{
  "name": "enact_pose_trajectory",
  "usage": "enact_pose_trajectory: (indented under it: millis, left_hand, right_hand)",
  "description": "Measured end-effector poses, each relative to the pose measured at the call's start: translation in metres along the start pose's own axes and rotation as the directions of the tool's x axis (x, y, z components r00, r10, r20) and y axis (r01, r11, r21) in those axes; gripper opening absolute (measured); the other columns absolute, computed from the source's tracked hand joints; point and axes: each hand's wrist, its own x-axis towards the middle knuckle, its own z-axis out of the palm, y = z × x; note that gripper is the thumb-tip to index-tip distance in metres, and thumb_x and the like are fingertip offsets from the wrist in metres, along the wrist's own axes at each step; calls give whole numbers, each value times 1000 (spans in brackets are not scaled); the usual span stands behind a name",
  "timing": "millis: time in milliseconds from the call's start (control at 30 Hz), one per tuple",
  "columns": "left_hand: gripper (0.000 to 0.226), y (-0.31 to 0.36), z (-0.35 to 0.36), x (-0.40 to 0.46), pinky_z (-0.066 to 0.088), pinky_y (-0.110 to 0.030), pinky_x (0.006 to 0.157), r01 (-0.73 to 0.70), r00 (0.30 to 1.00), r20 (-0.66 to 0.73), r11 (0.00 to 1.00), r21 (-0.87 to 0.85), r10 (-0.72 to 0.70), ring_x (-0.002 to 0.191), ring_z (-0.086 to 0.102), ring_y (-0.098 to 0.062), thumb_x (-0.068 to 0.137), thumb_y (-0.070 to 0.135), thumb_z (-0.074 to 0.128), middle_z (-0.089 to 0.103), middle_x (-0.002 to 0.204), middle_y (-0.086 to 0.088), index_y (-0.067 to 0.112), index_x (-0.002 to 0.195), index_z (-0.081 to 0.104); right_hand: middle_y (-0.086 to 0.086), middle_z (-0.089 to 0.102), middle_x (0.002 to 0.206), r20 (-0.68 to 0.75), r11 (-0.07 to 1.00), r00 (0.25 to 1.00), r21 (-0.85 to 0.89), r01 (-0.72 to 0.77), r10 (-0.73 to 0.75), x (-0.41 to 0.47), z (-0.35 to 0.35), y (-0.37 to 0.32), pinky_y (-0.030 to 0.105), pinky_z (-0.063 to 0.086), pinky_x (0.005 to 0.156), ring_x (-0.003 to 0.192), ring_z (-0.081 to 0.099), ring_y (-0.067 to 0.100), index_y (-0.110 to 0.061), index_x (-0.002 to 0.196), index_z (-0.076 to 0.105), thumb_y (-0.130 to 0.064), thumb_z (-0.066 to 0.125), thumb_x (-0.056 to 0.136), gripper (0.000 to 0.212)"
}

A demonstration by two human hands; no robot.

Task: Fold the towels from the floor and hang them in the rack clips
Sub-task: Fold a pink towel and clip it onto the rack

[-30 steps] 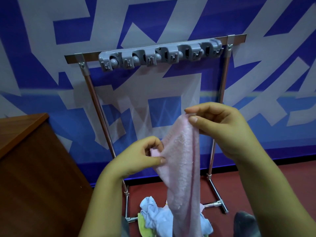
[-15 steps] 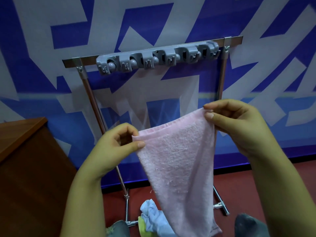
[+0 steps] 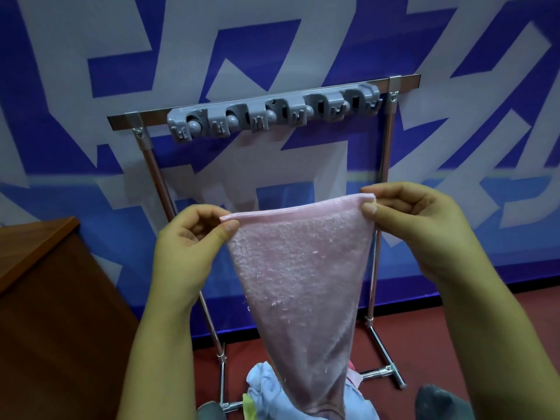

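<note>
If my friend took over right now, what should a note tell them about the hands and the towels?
Left hand: pinching the left top corner of the pink towel.
Right hand: pinching the right top corner.
The towel hangs stretched between both hands, in front of the rack, below the grey clips.
More towels lie in a heap on the floor at the rack's foot.
Done: one towel picked up and spread out. All clips look empty.
Left: fold this towel, clip it up, then do the heap.
</note>
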Motion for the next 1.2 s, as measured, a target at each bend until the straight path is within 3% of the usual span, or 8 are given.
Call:
enact_pose_trajectory:
  millis: [133,267,400,600,733,833,933,1200]
  left_hand:
    - [21,7,-4,2,51,-12,69,-63,998,-7,992,-108,63,72,62,2,75,1,66,68,71,16,23,77,65]
    - [13,6,-10,4,51,-14,67,1,994,102,960,-280,29,72,61,0,60,32,75,67,73,13,29,72,71]
    - [7,-5,-5,6,49,-16,54,261,963,170,874,-410,-208,58,58,-5,58,22,72,63,64,7,21,65,69]
    - [8,-17,16,0,53,-21,55,532,838,156,720,-446,-522,55,60,-11,84,3,58,65,60,0,8,78,58]
    - [15,-6,29,-8,54,-22,54,507,857,173,732,-454,-486,56,62,-9,87,1,57,65,62,0,9,75,54]
    - [16,7,43,-14,55,-24,57,475,880,205,775,-416,-429,60,63,-11,86,0,58,64,67,-3,10,73,55]
    - [14,17,55,-20,58,-30,65,430,902,206,821,-374,-379,68,64,-18,86,0,60,62,72,-8,8,74,57]
    - [7,35,63,-30,59,-34,75,345,936,172,896,-280,-307,86,71,-24,82,3,65,73,84,-10,0,87,61]
  right_hand:
    - [-4,75,76,31,999,999,34,42,-43,-2,-2,-12,18,54,68,75,70,8,-16,86,69,-5,67,74,17]
    - [-3,74,72,42,994,999,111,12,-17,-5,0,-16,18,55,64,71,70,8,-15,86,67,-11,65,68,18]
    - [-5,71,63,46,961,984,211,-180,174,1,4,-1,14,51,52,58,66,3,-12,84,66,1,60,79,15]
    - [-6,65,54,-15,913,931,201,-354,364,5,12,25,16,55,57,47,60,3,-3,98,65,-3,61,85,13]
    - [6,67,69,-141,939,937,176,-295,321,-1,25,28,15,48,48,48,61,4,-3,92,67,-2,65,83,10]
    - [3,69,65,-184,963,947,103,-247,263,-8,38,27,28,58,59,64,67,13,-13,80,67,-3,67,81,10]
    - [5,71,67,-168,981,966,43,-190,195,-15,49,22,37,59,72,71,69,19,-17,77,67,-3,68,80,15]
    - [-1,73,79,-71,998,997,-38,-46,43,-29,56,10,37,58,77,80,70,15,-19,81,71,-9,71,79,11]
